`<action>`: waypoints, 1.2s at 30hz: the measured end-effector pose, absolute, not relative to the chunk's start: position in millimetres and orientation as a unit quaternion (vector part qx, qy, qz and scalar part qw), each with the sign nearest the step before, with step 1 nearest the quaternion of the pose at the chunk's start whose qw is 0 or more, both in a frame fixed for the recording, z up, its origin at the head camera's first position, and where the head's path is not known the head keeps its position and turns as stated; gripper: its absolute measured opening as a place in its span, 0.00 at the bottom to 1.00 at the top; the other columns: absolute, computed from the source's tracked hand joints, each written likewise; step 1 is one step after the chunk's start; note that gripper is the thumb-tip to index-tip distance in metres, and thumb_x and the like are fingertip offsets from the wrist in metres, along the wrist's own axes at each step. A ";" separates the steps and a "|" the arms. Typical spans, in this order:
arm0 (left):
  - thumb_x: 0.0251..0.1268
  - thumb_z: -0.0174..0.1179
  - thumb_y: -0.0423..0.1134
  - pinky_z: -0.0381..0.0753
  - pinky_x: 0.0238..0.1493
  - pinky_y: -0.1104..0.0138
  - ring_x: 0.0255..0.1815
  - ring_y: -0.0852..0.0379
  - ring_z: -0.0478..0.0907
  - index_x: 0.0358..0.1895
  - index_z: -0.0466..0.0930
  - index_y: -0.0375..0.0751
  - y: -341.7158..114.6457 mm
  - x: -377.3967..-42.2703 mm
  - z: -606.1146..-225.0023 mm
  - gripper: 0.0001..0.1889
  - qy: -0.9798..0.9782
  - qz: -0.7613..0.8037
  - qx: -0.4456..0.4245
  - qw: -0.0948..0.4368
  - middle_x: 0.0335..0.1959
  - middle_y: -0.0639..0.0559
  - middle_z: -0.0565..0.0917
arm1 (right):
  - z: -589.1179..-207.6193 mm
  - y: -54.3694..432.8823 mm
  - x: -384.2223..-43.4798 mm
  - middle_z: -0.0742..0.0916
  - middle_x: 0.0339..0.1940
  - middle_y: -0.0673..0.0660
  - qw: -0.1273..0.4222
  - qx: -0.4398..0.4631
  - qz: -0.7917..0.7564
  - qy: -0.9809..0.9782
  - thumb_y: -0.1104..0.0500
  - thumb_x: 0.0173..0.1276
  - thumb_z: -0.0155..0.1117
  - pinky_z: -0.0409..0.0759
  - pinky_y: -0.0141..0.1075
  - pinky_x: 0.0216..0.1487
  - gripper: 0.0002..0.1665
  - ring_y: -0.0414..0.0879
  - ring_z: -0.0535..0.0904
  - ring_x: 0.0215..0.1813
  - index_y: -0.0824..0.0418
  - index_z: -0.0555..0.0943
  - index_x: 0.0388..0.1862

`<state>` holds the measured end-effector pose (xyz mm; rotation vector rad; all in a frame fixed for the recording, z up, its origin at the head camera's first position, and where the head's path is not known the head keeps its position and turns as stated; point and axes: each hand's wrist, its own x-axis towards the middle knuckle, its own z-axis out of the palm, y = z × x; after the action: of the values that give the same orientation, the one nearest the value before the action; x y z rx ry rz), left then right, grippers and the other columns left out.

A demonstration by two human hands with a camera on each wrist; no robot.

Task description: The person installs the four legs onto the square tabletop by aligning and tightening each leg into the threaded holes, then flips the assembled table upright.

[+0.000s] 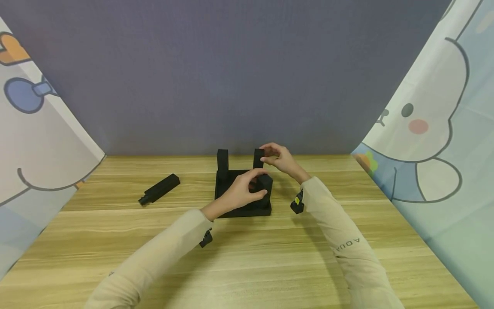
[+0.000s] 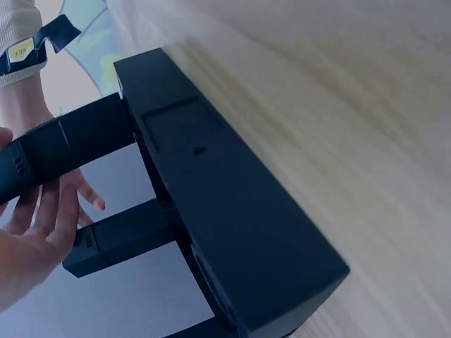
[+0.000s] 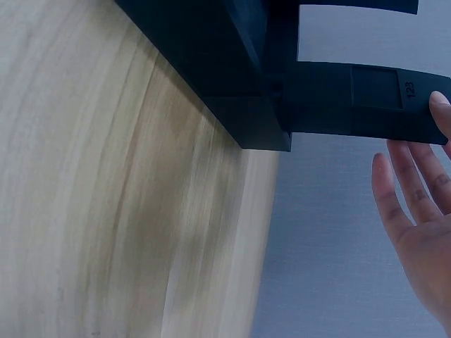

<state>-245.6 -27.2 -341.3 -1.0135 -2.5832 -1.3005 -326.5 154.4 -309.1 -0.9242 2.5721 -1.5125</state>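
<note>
A black square base lies on the table with three upright black posts in its corners. The left hand grips the top of the front right post, thumb on the near side and fingers around the far side. Behind it, the right hand pinches the top of the back right post between thumb and fingers. In the right wrist view this post shows a raised number near its top. At the back left corner stands another post, untouched. The left forearm and hand hide part of the base.
A loose black post with a narrower stepped end lies on the wooden table, left of the base. A grey panel rises behind the table. Cartoon-printed cloths flank both sides.
</note>
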 end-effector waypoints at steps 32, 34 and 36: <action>0.62 0.58 0.37 0.80 0.46 0.63 0.51 0.52 0.76 0.61 0.67 0.48 -33.5 -249.5 -339.8 0.24 -0.833 -0.443 -0.331 -0.005 0.58 0.48 0.73 | -308.6 154.4 -325.5 0.78 0.49 0.71 0.006 -0.300 -0.484 0.822 0.68 0.63 0.59 0.74 0.53 0.51 0.21 0.63 0.75 0.51 0.71 0.71 0.55; 0.62 0.58 0.37 0.80 0.47 0.61 0.52 0.50 0.75 0.62 0.67 0.47 -33.5 -250.7 -339.5 0.24 -0.831 -0.445 -0.333 -0.012 0.60 0.47 0.71 | -311.0 155.0 -327.7 0.78 0.49 0.71 0.005 -0.301 -0.484 0.822 0.68 0.63 0.59 0.74 0.53 0.51 0.21 0.63 0.75 0.51 0.71 0.71 0.56; 0.62 0.57 0.35 0.79 0.48 0.58 0.52 0.47 0.75 0.62 0.66 0.45 -33.0 -250.7 -339.3 0.24 -0.828 -0.449 -0.335 -0.017 0.61 0.44 0.70 | -316.0 156.2 -333.0 0.78 0.49 0.70 0.008 -0.298 -0.489 0.820 0.68 0.63 0.59 0.73 0.53 0.51 0.21 0.62 0.75 0.51 0.69 0.72 0.56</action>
<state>-250.7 -33.0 -339.3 -1.0630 -2.6307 -1.4265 -333.0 156.2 -316.0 -0.9325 2.5621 -1.5290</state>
